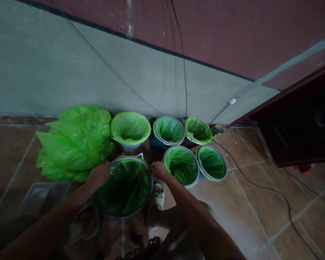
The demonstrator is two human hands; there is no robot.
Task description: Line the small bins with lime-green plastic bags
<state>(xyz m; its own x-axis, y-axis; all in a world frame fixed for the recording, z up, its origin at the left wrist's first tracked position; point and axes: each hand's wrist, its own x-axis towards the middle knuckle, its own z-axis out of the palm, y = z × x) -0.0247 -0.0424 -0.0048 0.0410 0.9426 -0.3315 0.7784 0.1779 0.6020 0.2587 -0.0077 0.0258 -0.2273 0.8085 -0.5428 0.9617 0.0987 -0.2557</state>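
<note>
A round trash bin (152,182) with a grey rim stands between my feet, lined with a green plastic bag (125,184). At the left side of its rim is my left hand (100,174), fingers closed on the edge. My right hand (159,170) pinches the rim on the opposite side. Just what the fingertips grip, rim or bag edge, is partly hidden. A white handle piece (140,155) sticks up at the bin's far edge. Close to my right hand is another lined bin (182,166).
More green-lined bins stand along the wall, among them a pale one (131,128). A heap of green plastic bags (78,141) lies at the left, by a clear plastic container (43,195). A black cable (260,187) crosses the tiles to the right, near a dark cabinet (300,119).
</note>
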